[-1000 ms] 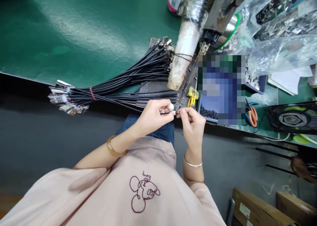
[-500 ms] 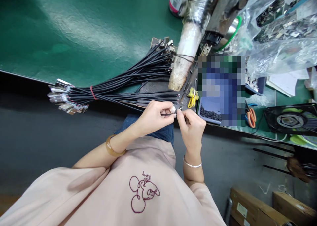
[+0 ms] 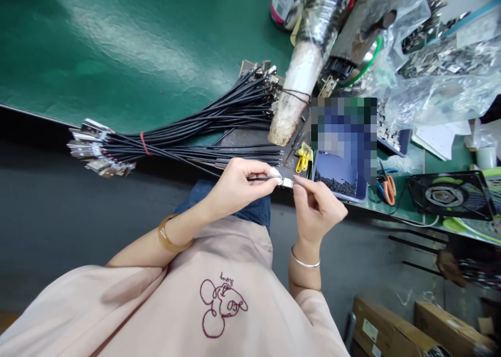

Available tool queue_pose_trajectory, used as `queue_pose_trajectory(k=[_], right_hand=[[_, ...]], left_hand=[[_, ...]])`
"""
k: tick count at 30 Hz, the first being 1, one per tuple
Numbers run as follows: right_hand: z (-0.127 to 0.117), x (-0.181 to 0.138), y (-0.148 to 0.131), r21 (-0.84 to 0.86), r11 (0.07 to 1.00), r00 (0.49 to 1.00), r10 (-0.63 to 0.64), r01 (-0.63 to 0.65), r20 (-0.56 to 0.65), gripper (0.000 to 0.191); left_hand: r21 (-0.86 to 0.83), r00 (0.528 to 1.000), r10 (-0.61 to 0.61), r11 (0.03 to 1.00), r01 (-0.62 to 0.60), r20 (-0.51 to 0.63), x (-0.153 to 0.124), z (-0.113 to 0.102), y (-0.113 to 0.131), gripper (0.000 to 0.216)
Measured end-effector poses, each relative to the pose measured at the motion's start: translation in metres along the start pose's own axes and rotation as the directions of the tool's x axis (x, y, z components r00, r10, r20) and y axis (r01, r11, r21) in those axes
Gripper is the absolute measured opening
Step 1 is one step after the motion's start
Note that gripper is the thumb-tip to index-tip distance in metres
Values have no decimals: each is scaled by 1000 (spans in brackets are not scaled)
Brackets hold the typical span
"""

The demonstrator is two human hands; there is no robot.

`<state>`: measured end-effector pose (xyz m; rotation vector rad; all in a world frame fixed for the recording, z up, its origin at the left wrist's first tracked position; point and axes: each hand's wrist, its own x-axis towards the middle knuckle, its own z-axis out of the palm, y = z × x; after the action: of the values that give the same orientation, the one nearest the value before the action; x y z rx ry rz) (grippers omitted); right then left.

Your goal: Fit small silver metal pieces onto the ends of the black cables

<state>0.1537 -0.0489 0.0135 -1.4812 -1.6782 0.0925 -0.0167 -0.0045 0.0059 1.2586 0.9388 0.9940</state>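
My left hand (image 3: 250,182) pinches a black cable (image 3: 258,179) close to its end, with a white covering on one fingertip. A small silver metal connector (image 3: 288,182) sticks out to the right of those fingers, at the cable's end. At the connector's far end, the thumb and index fingertip of my right hand (image 3: 315,203) close in from either side; its other fingers are curled. Just beyond my hands lies a large bundle of black cables (image 3: 188,125) tied with a red band (image 3: 145,143), metal connectors (image 3: 92,145) fanning out at its left end.
A white-wrapped nozzle (image 3: 291,98) hangs over the work spot. To the right are yellow snips (image 3: 302,159), a blue tray (image 3: 362,192) of small black parts, orange-handled scissors (image 3: 390,190), a black fan (image 3: 450,196) and plastic bags of metal parts (image 3: 454,59). Cardboard boxes (image 3: 385,323) stand below.
My right hand has shifted right, its fingers sliding toward the connector's far end, so the silver connector now shows between my hands. My left hand keeps its pinch on the cable.
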Motion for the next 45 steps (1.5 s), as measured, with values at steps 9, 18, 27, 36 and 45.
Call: queue_pose_trajectory(k=[9,18,27,36,45], right_hand=[[1,-1,-1,249,963,987,132,-106,-90,9],[15,5,8,340,919,976,154,-200,157,9],[12,13,6,320,936,981,99,-148,164,8],[10,16,5,258,966,991,-47,12,128,13],[9,13,7,237,971,983,-74,32,171,13]], left_hand=[[32,994,41,999,-38,-102,7,5,-3,10],[29,990,25,999,-21,-137,12,8,-2,8],[89,984,62,995,-48,-169,15,11,2,7],[92,979,64,995,-47,-194,16,13,9,5],[102,987,8,995,8,-158,13,11,3,4]])
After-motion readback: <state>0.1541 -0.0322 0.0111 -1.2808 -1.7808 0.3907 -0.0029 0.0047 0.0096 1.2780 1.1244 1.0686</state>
